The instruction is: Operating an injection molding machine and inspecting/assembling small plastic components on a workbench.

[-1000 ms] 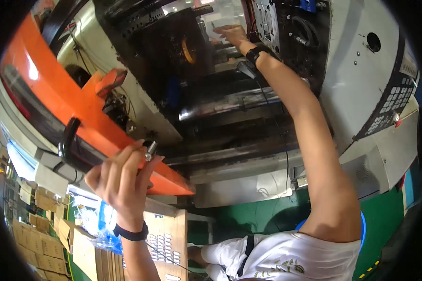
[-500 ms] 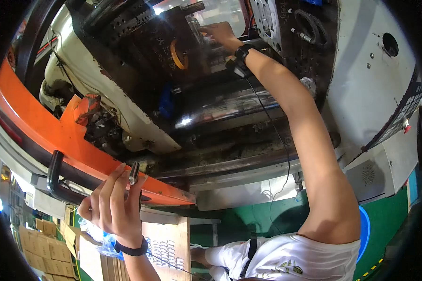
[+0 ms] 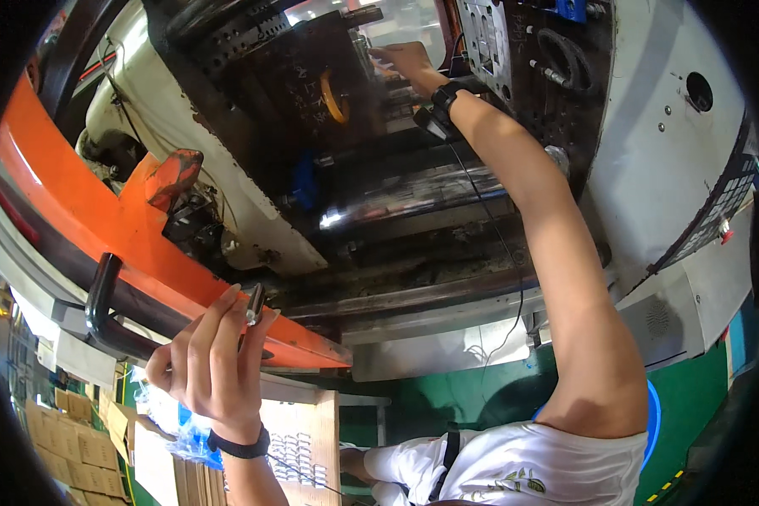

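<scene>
My left hand [image 3: 215,367], with a dark band at the wrist, pinches a short shiny metal pin [image 3: 255,305] between thumb and fingers. It is beside the edge of an orange machine door [image 3: 156,253]. My right arm reaches deep into the machine, where my right hand [image 3: 409,63] is close to the face of a dark metal mould [image 3: 291,93]. Its fingers are drawn together at the mould's right edge; whatever they hold is too small to make out. A yellow ring [image 3: 333,97] sits on the mould's side, below and left of that hand.
Shiny horizontal bars [image 3: 413,196] cross beneath my right forearm, and a thin black cable [image 3: 489,211] hangs from its wrist. A black handle [image 3: 101,299] juts from the door. Below my left hand, a wooden tray [image 3: 329,422] holds several small metal parts. Cardboard boxes [image 3: 76,447] stand lower left.
The view has shifted slightly, so the mould and door appear a little farther right. My left hand still holds the metal pin, and my right hand stays by the mould's edge.
</scene>
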`<action>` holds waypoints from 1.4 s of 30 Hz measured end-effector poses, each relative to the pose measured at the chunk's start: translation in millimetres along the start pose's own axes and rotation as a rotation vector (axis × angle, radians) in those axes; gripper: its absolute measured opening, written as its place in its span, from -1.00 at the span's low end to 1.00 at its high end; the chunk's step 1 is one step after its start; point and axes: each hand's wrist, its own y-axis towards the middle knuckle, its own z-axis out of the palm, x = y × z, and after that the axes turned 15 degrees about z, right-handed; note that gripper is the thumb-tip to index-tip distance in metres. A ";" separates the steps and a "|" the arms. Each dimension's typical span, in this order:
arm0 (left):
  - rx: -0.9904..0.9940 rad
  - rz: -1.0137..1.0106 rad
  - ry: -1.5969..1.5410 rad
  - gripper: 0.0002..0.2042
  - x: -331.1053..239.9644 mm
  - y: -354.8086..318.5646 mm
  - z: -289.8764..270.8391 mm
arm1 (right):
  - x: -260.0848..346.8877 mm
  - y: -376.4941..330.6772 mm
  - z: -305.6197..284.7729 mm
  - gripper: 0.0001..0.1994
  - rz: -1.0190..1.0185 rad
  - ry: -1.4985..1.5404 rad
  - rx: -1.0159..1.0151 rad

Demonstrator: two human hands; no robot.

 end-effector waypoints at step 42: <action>-0.122 -0.071 -0.240 -0.72 -23.9 38.0 -13.8 | 130.9 -295.1 38.9 -0.79 -0.901 -0.337 0.800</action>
